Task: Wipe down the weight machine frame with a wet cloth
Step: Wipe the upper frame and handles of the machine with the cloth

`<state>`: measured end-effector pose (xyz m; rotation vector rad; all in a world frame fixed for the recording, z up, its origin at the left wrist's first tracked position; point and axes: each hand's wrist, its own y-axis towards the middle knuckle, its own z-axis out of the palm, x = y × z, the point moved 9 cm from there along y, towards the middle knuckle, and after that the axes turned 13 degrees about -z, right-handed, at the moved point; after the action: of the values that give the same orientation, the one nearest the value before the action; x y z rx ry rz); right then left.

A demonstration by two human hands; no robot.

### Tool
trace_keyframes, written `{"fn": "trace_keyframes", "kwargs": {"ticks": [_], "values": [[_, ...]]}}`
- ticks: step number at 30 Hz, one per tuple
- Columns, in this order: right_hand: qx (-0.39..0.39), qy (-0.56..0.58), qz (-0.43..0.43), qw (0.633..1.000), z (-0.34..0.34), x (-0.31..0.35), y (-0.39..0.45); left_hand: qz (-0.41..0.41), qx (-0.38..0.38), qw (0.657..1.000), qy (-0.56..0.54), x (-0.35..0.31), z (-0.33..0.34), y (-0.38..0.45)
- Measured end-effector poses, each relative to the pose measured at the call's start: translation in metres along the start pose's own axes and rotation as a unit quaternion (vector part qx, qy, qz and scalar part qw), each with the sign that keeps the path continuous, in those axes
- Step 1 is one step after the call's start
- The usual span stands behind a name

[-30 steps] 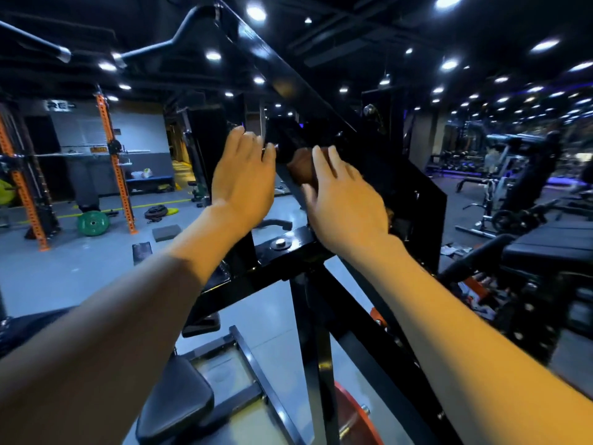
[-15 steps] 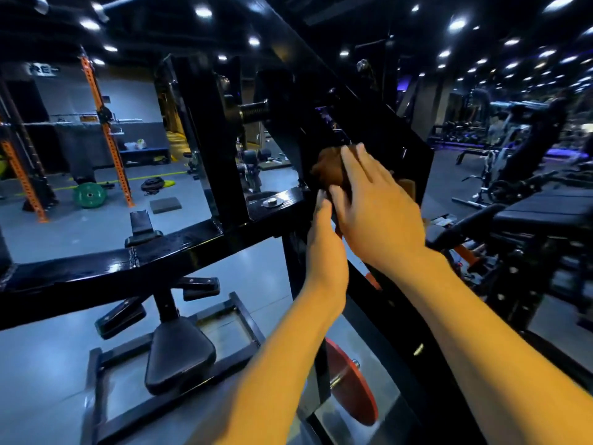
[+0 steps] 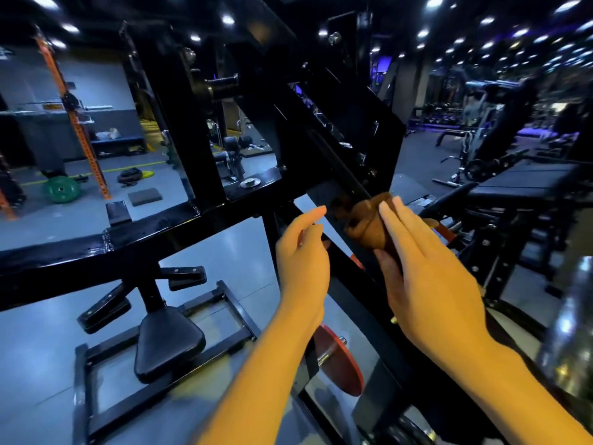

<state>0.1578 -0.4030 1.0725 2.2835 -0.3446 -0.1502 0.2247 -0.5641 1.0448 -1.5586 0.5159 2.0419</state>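
The weight machine frame is glossy black steel; its slanted beam (image 3: 337,168) runs down from upper left to lower right, crossed by a horizontal beam (image 3: 160,226). A bunched brown cloth (image 3: 365,224) is wrapped on the slanted beam. My right hand (image 3: 426,271) holds the cloth against the beam, straight fingers on top and the thumb underneath. My left hand (image 3: 301,252) hovers just left of the same beam, index finger out, the other fingers loosely curled, holding nothing that I can see.
A black seat pad (image 3: 167,342) and foot pegs stand on the floor frame at lower left. A red weight plate (image 3: 337,364) hangs below my hands. A padded bench (image 3: 529,178) is to the right. An orange rack (image 3: 77,123) and a green plate (image 3: 61,189) stand far left.
My right hand has slid the cloth down the slanted beam. My left hand left the upper frame and dropped beside the beam. The view has tilted downward.
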Motion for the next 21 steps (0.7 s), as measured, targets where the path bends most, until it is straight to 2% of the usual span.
{"fn": "trace_keyframes", "kwargs": {"ticks": [3,5,8,12,14,15,17,19,21], "values": [[-0.024,0.117,0.067,0.991,-0.009,0.002,0.01,-0.003,0.007,1.0,0.004,-0.005,-0.008,-0.008],[-0.047,0.252,0.096,0.962,-0.013,0.008,0.02,-0.005,0.017,1.0,0.005,-0.009,-0.013,-0.01],[-0.077,0.465,0.127,0.873,-0.016,0.024,0.034,-0.029,0.07,0.997,0.002,-0.015,-0.01,-0.012],[-0.032,0.6,0.217,0.769,0.011,0.034,0.039,-0.059,0.174,0.983,0.006,-0.018,0.005,-0.024],[-0.024,0.65,0.272,0.709,0.021,0.033,0.04,-0.062,0.181,0.981,0.014,-0.021,0.0,-0.026],[-0.021,0.655,0.288,0.699,0.023,0.032,0.041,-0.056,0.171,0.983,0.031,-0.023,-0.004,-0.025],[-0.016,0.627,0.301,0.719,0.026,0.028,0.045,-0.024,0.112,0.989,0.091,-0.033,-0.015,-0.02],[0.002,0.572,0.287,0.768,0.024,0.029,0.051,0.035,0.043,0.99,0.133,-0.047,-0.023,-0.017],[0.006,0.536,0.252,0.805,0.018,0.035,0.056,0.084,0.014,0.986,0.144,-0.059,-0.024,-0.017]]}}
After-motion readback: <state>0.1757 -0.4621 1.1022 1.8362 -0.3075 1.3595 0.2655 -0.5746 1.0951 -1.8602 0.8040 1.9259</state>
